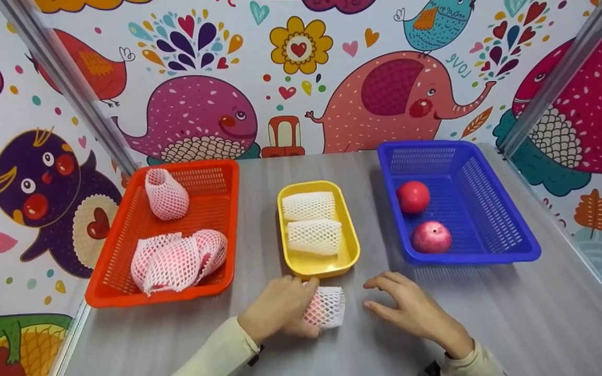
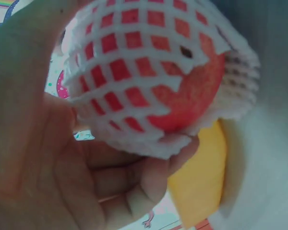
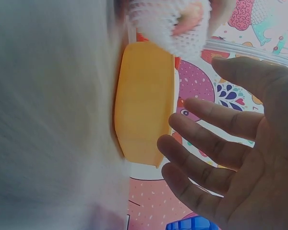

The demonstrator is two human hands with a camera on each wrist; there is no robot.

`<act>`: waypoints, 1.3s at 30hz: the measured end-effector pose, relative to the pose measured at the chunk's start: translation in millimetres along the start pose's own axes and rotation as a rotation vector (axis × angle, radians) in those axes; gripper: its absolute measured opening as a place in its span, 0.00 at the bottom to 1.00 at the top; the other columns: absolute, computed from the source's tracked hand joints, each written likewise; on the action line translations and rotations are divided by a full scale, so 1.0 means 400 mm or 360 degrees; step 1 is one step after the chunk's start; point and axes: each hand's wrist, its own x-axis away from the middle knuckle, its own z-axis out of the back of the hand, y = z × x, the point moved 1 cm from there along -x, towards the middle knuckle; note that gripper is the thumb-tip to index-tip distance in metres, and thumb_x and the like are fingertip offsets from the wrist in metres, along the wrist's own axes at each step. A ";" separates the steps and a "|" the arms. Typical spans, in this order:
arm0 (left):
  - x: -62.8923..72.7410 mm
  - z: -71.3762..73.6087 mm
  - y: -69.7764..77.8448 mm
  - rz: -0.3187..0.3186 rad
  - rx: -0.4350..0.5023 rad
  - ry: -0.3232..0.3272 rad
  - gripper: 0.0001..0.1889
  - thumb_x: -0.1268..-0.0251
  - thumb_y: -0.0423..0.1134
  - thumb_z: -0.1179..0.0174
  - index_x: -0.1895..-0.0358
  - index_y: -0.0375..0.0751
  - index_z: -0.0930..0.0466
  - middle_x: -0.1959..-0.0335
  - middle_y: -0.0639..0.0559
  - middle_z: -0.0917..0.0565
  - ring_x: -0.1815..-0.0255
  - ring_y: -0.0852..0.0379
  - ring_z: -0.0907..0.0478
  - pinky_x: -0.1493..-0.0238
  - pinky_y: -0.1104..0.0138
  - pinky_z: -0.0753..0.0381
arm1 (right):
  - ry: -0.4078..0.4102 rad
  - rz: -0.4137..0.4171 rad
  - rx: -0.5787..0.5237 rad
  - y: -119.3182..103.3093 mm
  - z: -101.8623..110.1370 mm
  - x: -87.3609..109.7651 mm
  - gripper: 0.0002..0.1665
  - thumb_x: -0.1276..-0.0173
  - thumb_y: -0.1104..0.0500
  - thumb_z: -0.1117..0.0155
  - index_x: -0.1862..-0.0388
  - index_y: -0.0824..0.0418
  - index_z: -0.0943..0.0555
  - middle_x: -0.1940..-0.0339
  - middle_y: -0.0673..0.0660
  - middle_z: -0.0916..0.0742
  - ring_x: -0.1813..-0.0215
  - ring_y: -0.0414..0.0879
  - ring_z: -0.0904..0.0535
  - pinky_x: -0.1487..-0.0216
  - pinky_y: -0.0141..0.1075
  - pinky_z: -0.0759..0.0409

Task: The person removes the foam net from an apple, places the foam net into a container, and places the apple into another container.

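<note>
My left hand [image 1: 282, 308] grips a red apple in a white foam net [image 1: 326, 307], just in front of the yellow tray [image 1: 354, 245]. In the left wrist view, thumb and fingers curl round the netted apple [image 2: 134, 72], and bare red skin shows at the net's loose open end. To the right of it, my right hand [image 1: 411, 308] hovers with nothing in it. Its fingers [image 3: 206, 148] are spread and slightly bent in the right wrist view, apart from the net. Two white foam nets [image 1: 314, 236] lie inside the yellow tray.
At left stands a red basket [image 1: 162, 297] holding several net-wrapped apples [image 1: 173, 263]. A blue basket [image 1: 473, 257] at right holds two bare apples [image 1: 431, 237]. Patterned walls [image 1: 301, 94] border the grey table [image 1: 259, 209] at the back and sides.
</note>
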 end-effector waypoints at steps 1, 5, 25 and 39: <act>0.000 -0.006 0.002 0.0014 -0.0006 -0.0005 0.35 0.57 0.69 0.31 0.56 0.44 0.26 0.77 0.51 0.26 0.77 0.53 0.28 0.76 0.61 0.25 | -0.0002 -0.0001 -0.0005 0.000 -0.001 0.000 0.14 0.34 0.51 0.28 0.53 0.53 0.16 0.56 0.44 0.16 0.55 0.44 0.19 0.55 0.41 0.19; 0.001 -0.018 0.004 0.0076 0.0006 -0.0079 0.43 0.55 0.75 0.34 0.45 0.44 0.26 0.67 0.46 0.20 0.68 0.50 0.24 0.69 0.58 0.21 | 0.0009 0.0019 -0.0004 -0.002 -0.004 0.000 0.14 0.34 0.51 0.28 0.53 0.53 0.17 0.56 0.44 0.16 0.55 0.44 0.19 0.56 0.41 0.19; 0.027 -0.020 -0.008 0.0037 0.0181 -0.0051 0.46 0.69 0.58 0.20 0.43 0.46 0.32 0.66 0.50 0.22 0.67 0.53 0.24 0.67 0.60 0.20 | -0.0044 0.0175 -0.0132 -0.011 -0.036 -0.008 0.10 0.37 0.61 0.26 0.57 0.55 0.15 0.62 0.47 0.14 0.61 0.43 0.18 0.60 0.38 0.18; 0.022 0.011 0.002 -0.0019 0.0193 0.0068 0.42 0.66 0.59 0.21 0.47 0.46 0.31 0.69 0.52 0.23 0.71 0.54 0.24 0.72 0.61 0.22 | 0.0056 0.0303 -0.0190 -0.042 -0.068 -0.028 0.15 0.40 0.62 0.25 0.54 0.55 0.17 0.59 0.47 0.15 0.60 0.44 0.19 0.59 0.35 0.19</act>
